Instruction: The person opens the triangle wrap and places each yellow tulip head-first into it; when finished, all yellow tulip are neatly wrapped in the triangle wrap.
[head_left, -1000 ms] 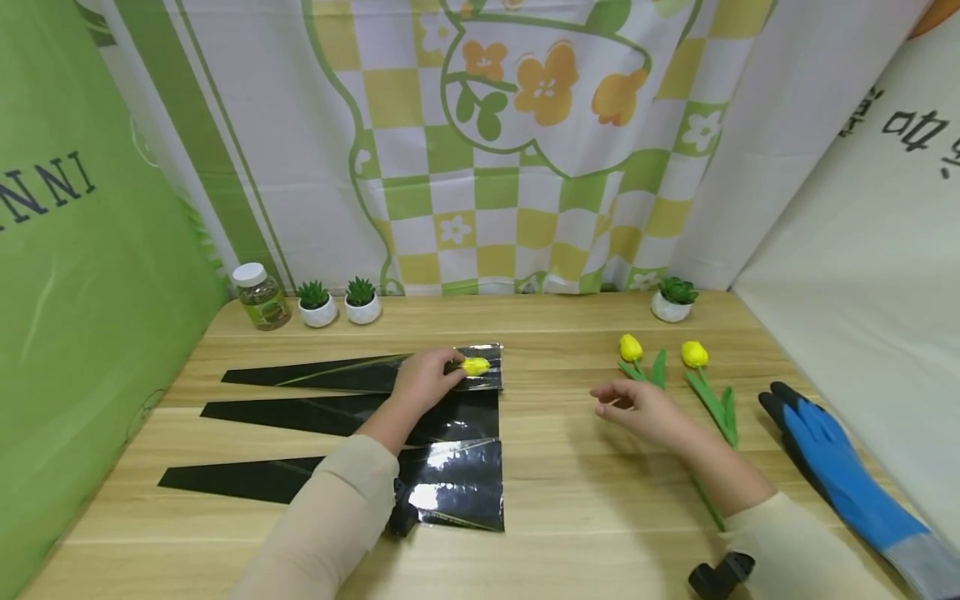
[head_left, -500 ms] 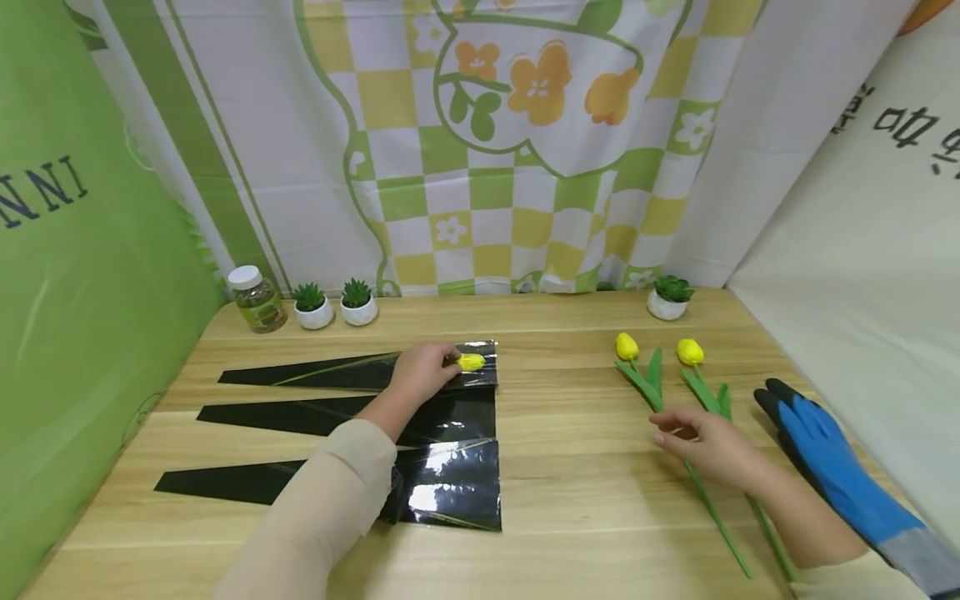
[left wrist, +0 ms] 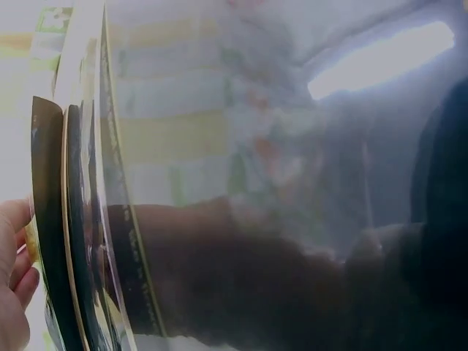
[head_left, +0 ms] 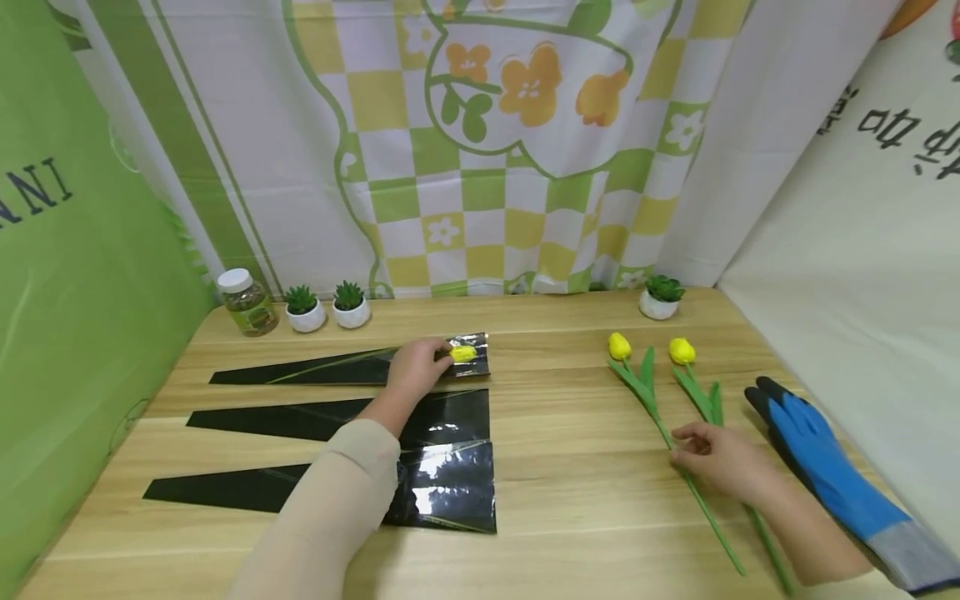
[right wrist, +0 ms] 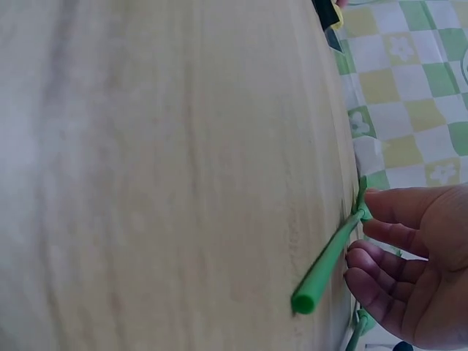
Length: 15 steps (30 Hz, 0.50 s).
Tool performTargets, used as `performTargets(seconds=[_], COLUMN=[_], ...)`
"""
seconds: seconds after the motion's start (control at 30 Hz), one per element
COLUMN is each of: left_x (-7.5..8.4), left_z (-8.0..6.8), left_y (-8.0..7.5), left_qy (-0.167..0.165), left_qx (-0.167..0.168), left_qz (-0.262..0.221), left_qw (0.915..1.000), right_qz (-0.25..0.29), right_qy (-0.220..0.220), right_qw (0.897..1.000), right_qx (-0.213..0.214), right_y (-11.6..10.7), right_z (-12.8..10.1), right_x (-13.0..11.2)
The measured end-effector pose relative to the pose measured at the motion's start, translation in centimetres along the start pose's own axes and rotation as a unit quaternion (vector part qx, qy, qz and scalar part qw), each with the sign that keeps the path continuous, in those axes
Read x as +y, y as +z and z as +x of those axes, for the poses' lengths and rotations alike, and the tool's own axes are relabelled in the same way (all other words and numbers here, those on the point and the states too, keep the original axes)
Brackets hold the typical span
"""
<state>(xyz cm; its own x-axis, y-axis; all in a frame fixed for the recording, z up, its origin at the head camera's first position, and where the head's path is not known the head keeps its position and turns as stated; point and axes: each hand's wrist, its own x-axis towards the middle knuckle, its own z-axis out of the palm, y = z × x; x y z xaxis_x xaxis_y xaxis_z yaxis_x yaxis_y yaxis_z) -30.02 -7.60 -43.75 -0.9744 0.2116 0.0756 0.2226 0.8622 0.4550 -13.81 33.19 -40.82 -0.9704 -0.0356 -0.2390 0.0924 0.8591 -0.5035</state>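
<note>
In the head view my left hand [head_left: 417, 365] pinches a yellow tulip [head_left: 462, 354] just below its bloom, over the farthest black wrapping sleeve [head_left: 330, 367]. The flower lies at the sleeve's wide, glossy end. In the left wrist view, curled fingers [left wrist: 20, 285] show beside the dark sleeve edges. On the right, my right hand [head_left: 723, 458] has its fingertips right at the green stem of another yellow tulip [head_left: 618, 346]. The right wrist view shows that stem [right wrist: 325, 270] with thumb and forefinger around its far part, a gap between them. A third tulip [head_left: 682, 351] lies partly under this hand.
Two more black sleeves, the middle one [head_left: 457, 417] and the nearest [head_left: 457, 487], lie flat on the wooden table [head_left: 570, 517]. A blue glove [head_left: 825, 467] lies at the right edge. Along the back stand a jar [head_left: 251, 308] and small potted succulents [head_left: 305, 312].
My right hand has moved right and nearer to me, from beside the tulip's leaves down to its stem. The left hand stays at its tulip. The whole head view has shifted slightly.
</note>
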Motion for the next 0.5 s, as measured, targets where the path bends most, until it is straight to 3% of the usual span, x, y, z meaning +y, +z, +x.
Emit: performTargets(seconds=[0.2,0.5], left_x=[-0.4,-0.19], left_z=[0.25,0.37], left_y=[0.06,-0.07], left_qy=[-0.012,0.004], left_qx=[0.008,0.016], left_qz=[0.014,0.027], left_qw=[0.9998,0.9995], right_qz=[-0.003,-0.007], right_qy=[0.007,0.013], right_qw=[1.0,1.0], right_qx=[0.004,0.005], right_y=[0.48,0.78], right_z=[-0.01,0.09], right_x=[-0.37,-0.54])
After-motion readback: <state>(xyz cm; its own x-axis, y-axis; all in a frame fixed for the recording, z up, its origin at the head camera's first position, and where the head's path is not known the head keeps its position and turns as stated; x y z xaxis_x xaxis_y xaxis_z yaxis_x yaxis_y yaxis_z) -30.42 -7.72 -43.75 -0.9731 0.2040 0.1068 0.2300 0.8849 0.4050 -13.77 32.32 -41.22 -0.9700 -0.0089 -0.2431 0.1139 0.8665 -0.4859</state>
